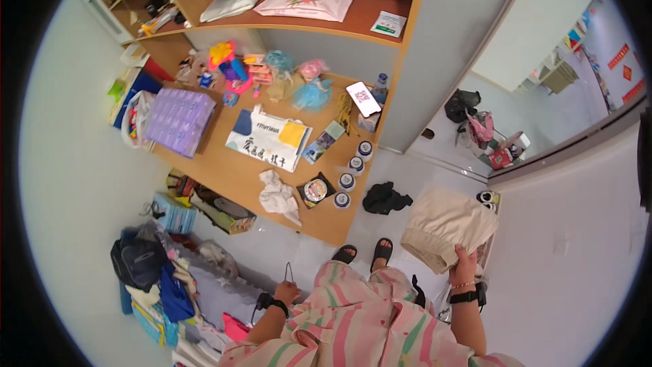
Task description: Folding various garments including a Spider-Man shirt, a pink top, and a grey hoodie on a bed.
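Observation:
Beige cloth shorts (448,219) with a gathered elastic waistband hang from my right hand (463,266), which pinches them near the waistband, off to my right. My left hand (287,292) is closed around a thin, dark wire loop (289,270), which looks like part of a clothes hanger; the rest of it is hidden by the hand. A black piece of clothing (386,198) lies crumpled on the floor to the left of the shorts. Beside my left hand is a bed or couch (229,298) with a grey cover.
Before me, a wooden desk (204,162) carries a canvas bag (270,137), a white cloth (279,196), dolls (310,93), a phone (363,99) and several lidded jars (347,182). A backpack (138,260) and piled clothes lie on the left. A mirrored sliding door (509,86) stands right.

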Demonstrator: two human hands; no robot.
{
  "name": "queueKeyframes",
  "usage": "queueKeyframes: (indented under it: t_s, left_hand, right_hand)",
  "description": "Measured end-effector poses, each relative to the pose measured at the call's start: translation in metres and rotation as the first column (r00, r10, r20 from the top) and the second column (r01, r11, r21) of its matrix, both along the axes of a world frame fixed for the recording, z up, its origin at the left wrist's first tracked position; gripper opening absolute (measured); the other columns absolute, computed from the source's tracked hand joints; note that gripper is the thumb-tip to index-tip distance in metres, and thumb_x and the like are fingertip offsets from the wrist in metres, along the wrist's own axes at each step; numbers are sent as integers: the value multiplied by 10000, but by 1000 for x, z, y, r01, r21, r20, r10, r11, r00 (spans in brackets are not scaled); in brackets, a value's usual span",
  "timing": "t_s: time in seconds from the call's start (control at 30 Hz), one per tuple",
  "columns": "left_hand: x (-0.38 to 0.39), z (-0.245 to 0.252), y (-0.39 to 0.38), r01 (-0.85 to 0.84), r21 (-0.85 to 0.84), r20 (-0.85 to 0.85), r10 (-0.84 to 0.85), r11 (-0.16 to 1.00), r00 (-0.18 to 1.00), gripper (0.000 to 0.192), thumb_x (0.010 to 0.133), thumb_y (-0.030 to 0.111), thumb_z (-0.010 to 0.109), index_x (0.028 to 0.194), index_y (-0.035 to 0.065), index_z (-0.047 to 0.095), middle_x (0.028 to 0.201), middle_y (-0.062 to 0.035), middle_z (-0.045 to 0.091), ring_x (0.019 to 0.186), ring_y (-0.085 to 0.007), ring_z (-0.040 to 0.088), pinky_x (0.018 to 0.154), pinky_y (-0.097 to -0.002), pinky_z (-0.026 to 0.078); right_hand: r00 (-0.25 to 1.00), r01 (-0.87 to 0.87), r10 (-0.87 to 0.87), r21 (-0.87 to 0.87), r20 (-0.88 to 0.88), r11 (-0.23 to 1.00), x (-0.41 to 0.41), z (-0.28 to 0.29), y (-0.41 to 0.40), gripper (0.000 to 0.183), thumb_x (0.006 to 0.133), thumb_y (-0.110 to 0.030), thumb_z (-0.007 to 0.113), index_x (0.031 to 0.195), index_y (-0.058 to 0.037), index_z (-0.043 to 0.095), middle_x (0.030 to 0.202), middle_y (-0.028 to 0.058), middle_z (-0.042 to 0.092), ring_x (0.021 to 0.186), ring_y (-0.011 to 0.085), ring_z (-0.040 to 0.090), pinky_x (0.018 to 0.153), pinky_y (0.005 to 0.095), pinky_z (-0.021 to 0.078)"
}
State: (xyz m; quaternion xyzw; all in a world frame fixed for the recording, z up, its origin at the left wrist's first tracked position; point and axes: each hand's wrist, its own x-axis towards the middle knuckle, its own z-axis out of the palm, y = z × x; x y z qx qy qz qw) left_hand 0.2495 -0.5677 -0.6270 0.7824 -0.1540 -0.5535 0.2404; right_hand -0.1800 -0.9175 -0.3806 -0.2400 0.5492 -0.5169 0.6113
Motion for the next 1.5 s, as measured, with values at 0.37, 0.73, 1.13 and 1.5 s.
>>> queueKeyframes:
  t_s: [0.37,0.73,1.13,1.5]
  left_hand:
    - [-160,70,61,-539,19,74,537,842,840,224,924,229,593,902,13,649,784,-70,696,653,-153,638,563,-293,496]
    - [-213,99,126,-611,128,386,528,781,756,244,817,207,678,824,-37,684,715,-144,708,670,-236,711,636,-359,567]
    - [-130,61,237,-740,-87,123,744,667,657,89,906,2,534,969,-54,505,795,-190,675,670,-269,689,581,-373,579]
    - [-87,23,271,-899,-1,-109,894,437,435,70,882,-56,481,930,-6,481,714,-169,633,601,-263,669,522,-356,567]
  right_hand:
    - [727,-542,528,-105,439,834,75,37,-97,455,923,-59,557,1359,-42,427,1263,105,579,1126,248,608,912,396,539]
    - [591,-642,641,-195,489,741,204,60,-70,445,925,-105,554,1351,-54,439,1261,90,599,1121,260,615,958,427,511]
    - [717,-450,396,-54,573,892,284,86,-94,336,969,-155,500,1245,32,536,1270,154,603,1168,312,589,1019,449,482]
    - [643,-430,352,-60,680,901,289,66,-82,345,968,-158,488,1248,35,544,1278,153,604,1173,296,591,1029,421,481]
